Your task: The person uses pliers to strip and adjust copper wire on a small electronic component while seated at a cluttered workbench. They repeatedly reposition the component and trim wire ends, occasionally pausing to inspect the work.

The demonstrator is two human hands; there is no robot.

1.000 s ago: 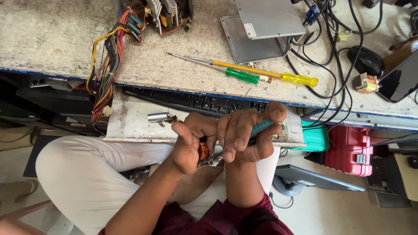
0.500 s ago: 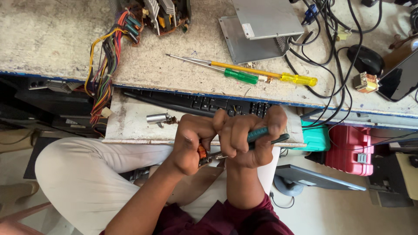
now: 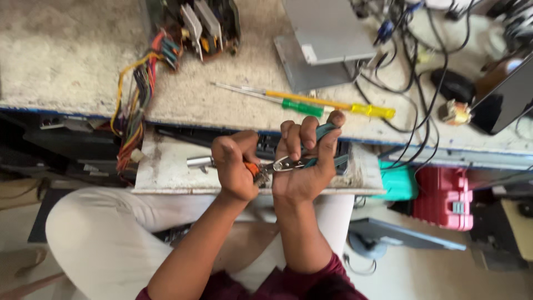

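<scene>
- My right hand squeezes the teal-handled pliers, fingers wrapped tight round the handles.
- My left hand is a fist round a small orange part, just beside the plier tips.
- The tips bite at it; it is not free yet, I think.

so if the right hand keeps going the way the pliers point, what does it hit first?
The pliers in the right hand point at the left hand; their tip already seems to meet the small orange part held there. Depth unclear.

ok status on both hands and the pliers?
Right hand shut on teal-handled pliers. Left hand shut on small orange part at the plier nose. Both held above the keyboard tray; nothing between them.
</scene>
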